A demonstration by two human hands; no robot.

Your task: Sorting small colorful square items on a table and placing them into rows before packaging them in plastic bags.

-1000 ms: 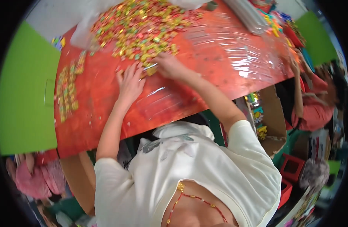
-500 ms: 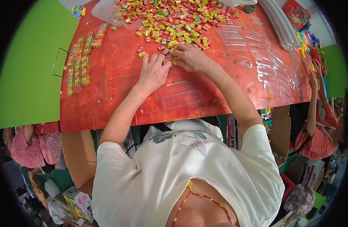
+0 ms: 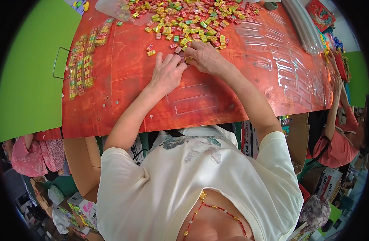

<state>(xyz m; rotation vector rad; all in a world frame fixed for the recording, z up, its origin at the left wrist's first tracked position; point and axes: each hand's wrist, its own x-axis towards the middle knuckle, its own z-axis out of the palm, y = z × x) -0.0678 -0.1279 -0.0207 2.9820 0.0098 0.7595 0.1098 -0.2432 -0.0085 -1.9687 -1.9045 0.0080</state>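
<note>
Side by side at the near edge of a pile of small yellow, red and green wrapped candies, my two hands work close together over the red table. Curled fingers of my left hand press on a short row of these candies between the hands. From the other side, my right hand has its fingers bent down around the same row, and its fingertips are partly hidden. Just nearer to me lie clear plastic trays, flat on the table.
Filled candy strips lie at the left, beside a green board with a wire handle. More clear trays spread at the right. Beyond them lies a clear plastic roll. Another person's arms reach in at the far right.
The view has shifted slightly. Both hands stay around the row of candies, with their fingers moving a little; the left hand has come slightly nearer to me.
</note>
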